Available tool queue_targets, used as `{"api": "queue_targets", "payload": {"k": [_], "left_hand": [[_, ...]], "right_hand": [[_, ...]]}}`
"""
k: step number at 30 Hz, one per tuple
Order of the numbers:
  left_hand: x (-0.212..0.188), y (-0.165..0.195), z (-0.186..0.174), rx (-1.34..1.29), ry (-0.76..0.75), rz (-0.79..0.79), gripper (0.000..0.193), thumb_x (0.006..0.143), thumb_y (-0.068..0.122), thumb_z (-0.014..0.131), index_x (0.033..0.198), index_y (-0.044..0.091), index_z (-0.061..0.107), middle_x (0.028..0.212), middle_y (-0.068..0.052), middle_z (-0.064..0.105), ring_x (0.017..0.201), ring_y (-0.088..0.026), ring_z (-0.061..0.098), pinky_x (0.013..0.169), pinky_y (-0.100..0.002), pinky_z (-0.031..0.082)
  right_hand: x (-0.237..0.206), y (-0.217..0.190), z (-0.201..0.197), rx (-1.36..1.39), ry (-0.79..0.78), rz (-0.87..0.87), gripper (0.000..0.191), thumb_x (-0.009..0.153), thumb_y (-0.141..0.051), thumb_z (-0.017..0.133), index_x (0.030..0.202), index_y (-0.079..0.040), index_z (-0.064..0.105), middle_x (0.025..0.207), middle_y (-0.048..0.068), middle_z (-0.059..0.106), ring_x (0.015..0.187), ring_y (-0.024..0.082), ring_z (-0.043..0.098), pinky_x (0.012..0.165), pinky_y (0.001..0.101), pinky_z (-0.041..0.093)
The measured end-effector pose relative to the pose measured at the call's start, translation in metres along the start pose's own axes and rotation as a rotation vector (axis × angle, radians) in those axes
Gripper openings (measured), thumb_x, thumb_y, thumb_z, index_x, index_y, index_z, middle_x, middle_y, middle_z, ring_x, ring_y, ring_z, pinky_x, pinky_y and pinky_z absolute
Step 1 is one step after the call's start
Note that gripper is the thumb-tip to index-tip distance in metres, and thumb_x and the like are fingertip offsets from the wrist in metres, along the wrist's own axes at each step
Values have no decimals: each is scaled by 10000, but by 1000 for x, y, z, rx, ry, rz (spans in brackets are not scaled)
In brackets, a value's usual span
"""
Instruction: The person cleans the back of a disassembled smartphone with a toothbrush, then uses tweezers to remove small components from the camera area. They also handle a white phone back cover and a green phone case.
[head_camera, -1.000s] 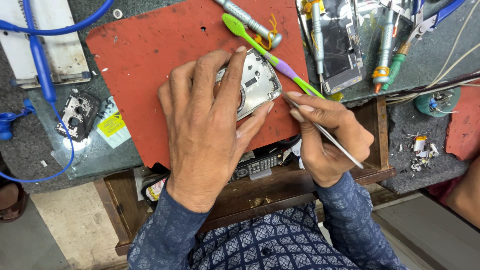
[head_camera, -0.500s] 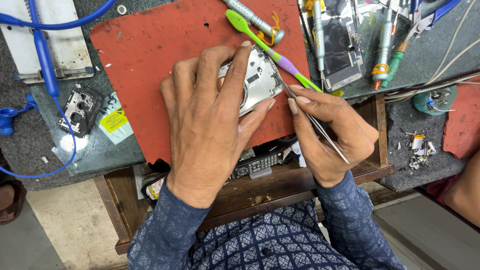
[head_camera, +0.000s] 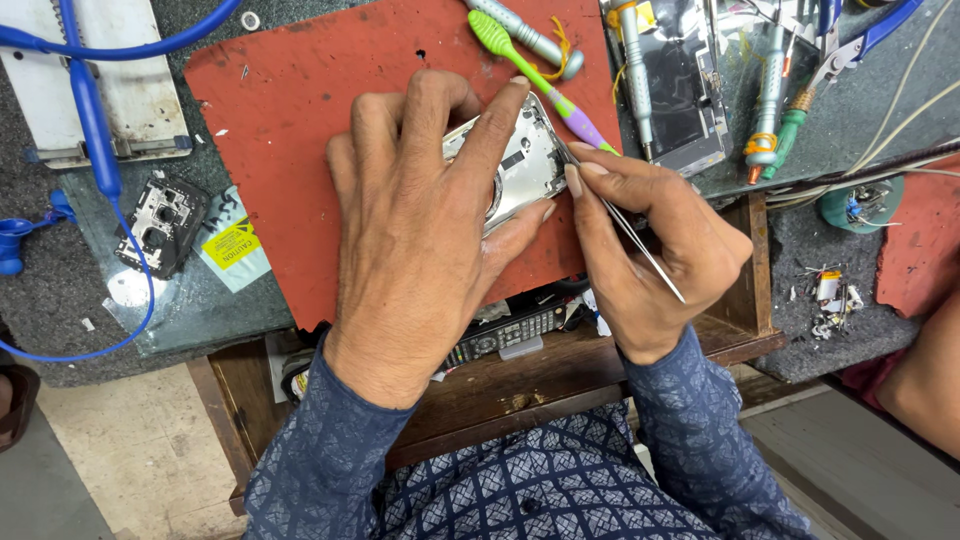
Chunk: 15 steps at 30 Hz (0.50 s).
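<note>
1. Since the earlier frames the right hand (head_camera: 650, 250) had drawn in closer to the phone frame, and its tweezers (head_camera: 625, 225) had swung from lying low across the palm to pointing up at the frame's right edge; the left hand (head_camera: 420, 230) had stayed pressed over the frame.
2. The left hand lay flat on the silver phone frame (head_camera: 520, 165), fingers spread across its top and the thumb hooked under its lower right corner, so the hand was clamped on it.
3. The phone frame rested on the red mat (head_camera: 290, 120), mostly hidden beneath the left hand; only its right part showed between the fingers.
4. The right hand was closed on the thin metal tweezers, pinched between thumb and forefinger, with the tip touching the frame's right edge just beside the left thumb.
5. Just above the right hand's fingertips lay a green and purple brush (head_camera: 530, 70), slanting across the mat's upper edge, with a grey screwdriver (head_camera: 525, 35) beside it.
6. Further above the right hand sat a second opened phone (head_camera: 685, 95) among upright-lying tools with green and orange grips (head_camera: 770, 130).
7. Well to the left of the left hand, off the mat on the counter (head_camera: 60, 290), lay a small black camera module frame (head_camera: 160, 225) next to a yellow warning label (head_camera: 232, 245), with a blue cable (head_camera: 95, 130) looping past them.
8. Below both hands a wooden drawer (head_camera: 560, 365) stood open, holding a dark keypad part (head_camera: 505, 330).
</note>
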<state>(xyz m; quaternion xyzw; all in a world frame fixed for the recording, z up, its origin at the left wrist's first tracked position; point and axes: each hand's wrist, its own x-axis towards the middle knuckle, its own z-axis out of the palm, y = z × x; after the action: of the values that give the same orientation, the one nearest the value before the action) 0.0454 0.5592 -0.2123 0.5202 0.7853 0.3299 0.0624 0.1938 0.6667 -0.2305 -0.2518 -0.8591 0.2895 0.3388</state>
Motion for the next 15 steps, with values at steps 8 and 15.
{"api": "queue_targets", "payload": {"k": [8,15], "left_hand": [[1,-2,1,-13,16,-4,710,781,296,902,1383,59,609,1209,-76,487,1113,-296,441,945,-477,384],[-1,-3,2,-12,9,-7,731,809,308,906,1431,81,599,1248,-70,477,1153,-293,435,985,-480,381]], "right_hand": [[-2,-8,-2,10,20,49,123,1004,78,768,984,69,647,1089,198,756,1029,209,771,908,278,616],[-3,-1,-1,49,8,52,112,982,85,755,991,79,643,1102,222,749,1031,222,760,874,285,611]]}}
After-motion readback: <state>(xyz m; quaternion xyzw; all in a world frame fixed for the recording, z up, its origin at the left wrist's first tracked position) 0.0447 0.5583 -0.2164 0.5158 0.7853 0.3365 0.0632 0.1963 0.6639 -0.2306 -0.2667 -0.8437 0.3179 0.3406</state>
